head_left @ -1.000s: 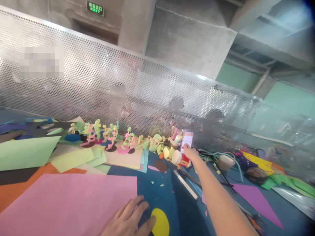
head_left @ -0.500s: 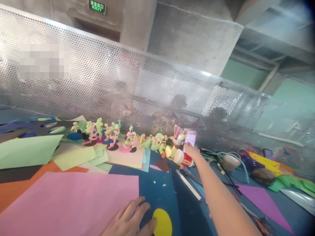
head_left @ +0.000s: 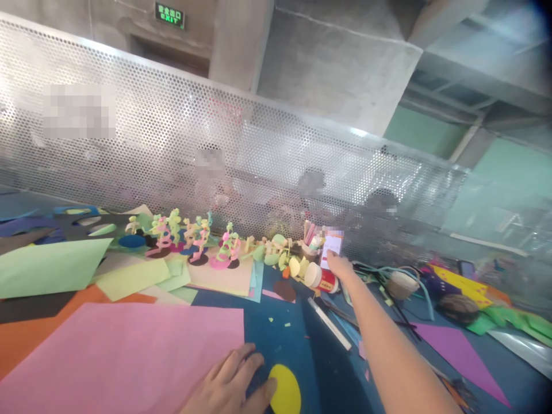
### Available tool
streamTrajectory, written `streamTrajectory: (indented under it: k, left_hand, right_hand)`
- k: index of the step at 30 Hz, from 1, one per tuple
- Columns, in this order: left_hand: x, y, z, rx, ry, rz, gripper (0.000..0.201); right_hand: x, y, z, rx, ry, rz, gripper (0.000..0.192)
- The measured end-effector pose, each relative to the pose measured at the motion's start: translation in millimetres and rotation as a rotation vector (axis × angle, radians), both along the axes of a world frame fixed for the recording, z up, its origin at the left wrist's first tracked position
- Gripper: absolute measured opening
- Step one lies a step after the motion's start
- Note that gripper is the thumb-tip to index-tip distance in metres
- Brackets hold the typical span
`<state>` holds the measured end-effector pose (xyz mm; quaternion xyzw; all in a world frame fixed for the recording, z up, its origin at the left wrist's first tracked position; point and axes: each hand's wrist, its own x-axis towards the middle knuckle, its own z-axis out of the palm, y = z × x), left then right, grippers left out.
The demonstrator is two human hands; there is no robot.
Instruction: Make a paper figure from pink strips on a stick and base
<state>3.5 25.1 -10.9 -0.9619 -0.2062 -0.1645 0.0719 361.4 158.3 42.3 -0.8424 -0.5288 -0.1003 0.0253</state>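
Glue bottle (head_left: 324, 279) lies on its side at the far end of the table, cap pointing left, right under the right hand (head_left: 340, 265). That hand's fingers touch a small white card (head_left: 332, 246); I cannot tell if they grip. Left hand (head_left: 230, 384) rests flat and open, near a yellow paper circle (head_left: 286, 392).

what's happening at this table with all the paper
A person sits at a craft table strewn with coloured paper. Their right hand reaches far out to a small white card propped beside a red-and-white glue bottle lying on its side. Their left hand rests flat by a yellow paper circle and a pink sheet.
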Motion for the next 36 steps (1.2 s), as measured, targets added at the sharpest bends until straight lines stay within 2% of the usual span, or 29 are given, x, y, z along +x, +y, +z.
streamTrajectory:
  k: [4, 7, 11, 14, 16, 19, 23, 26, 29, 33, 36]
  left_hand:
    - [-2, -8, 13.1, -0.161, -0.003, 0.045, 0.041]
    - [-7, -18, 21.7, -0.296, -0.054, 0.105, 0.047]
    - [-11, -28, 24.4, -0.354, -0.099, 0.152, 0.043]
    - [-13, -30, 23.6, -0.337, -0.086, 0.157, 0.041]
    - [-14, -29, 25.0, -0.322, -0.063, 0.143, 0.042]
    - [-21, -26, 32.2, -0.347, -0.02, 0.092, 0.047]
    - [-43, -25, 47.9, -0.362, 0.015, 0.094, 0.063]
    - [-67, -27, 56.3, -0.402, 0.095, 0.16, 0.068]
    - [-85, -28, 56.5, -0.439, 0.164, 0.204, 0.076]
    - [-91, -30, 48.6, -0.466, 0.15, 0.196, 0.066]
    - [-91, -31, 43.5, -0.447, 0.078, 0.176, 0.051]
  right_hand:
    - [-19, -16, 17.1, 0.104, -0.001, -0.013, 0.028]
    - [-49, -35, 23.7, 0.098, 0.067, 0.065, 0.033]
    - [-106, -87, 20.8, -0.079, 0.228, 0.353, 0.034]
    - [-144, -140, 13.5, -0.352, 0.472, 0.676, 0.041]
    - [-161, -168, 7.2, -0.352, 0.485, 0.785, 0.047]
    - [-171, -189, -1.1, -0.277, 0.456, 0.792, 0.042]
    - [-163, -179, -6.3, -0.189, 0.464, 0.737, 0.032]
    - [-146, -153, -10.7, -0.064, 0.526, 0.681, 0.024]
    - [-127, -119, -19.0, 0.063, 0.62, 0.542, 0.024]
    - [-114, -89, -27.9, 0.129, 0.6, 0.476, 0.023]
    - [-120, -92, -26.2, 0.21, 0.509, 0.467, 0.023]
